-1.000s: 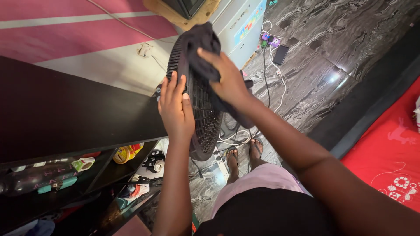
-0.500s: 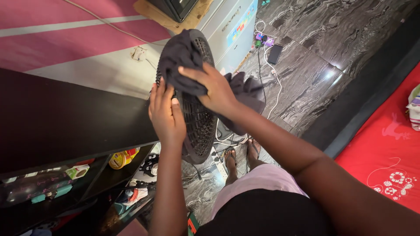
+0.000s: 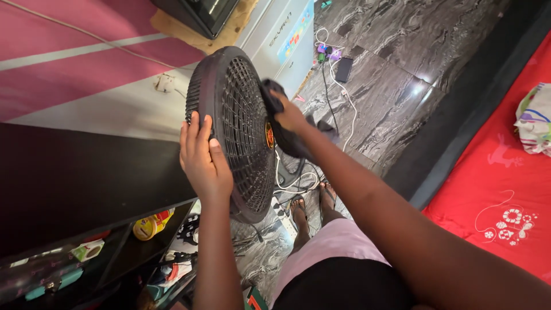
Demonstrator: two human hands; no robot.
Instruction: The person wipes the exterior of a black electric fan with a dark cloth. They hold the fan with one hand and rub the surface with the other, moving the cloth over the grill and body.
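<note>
Her right hand (image 3: 288,116) is bunched tight around a dark cloth (image 3: 281,123), the grip closed on it and pressing it against the front of the fan (image 3: 235,132), just beside the fan's orange hub (image 3: 268,134). A loose tail of the cloth hangs off past the wrist, away from the fan. The left hand (image 3: 202,158) lies flat on the fan's rim on the other side, fingers spread over the edge and thumb on the grille, steadying it rather than closing round anything; that grip is open, palm against the plastic. The fan stands tilted, its round black grille facing the person, right against the end of a black surface (image 3: 86,183). Below the fan are her bare feet (image 3: 313,206) on the grey marbled floor (image 3: 402,74), with white cables (image 3: 287,181) trailing between feet and fan. Under the surface, beside the fan, shelves (image 3: 138,241) hold a yellow tub (image 3: 150,225) and small clutter. Behind the fan is a white appliance (image 3: 281,34), and beyond it a phone (image 3: 344,69) on the floor among chargers. Well off from the fan, across the floor, a red bed (image 3: 505,189) carries a folded cloth bundle (image 3: 535,117).
</note>
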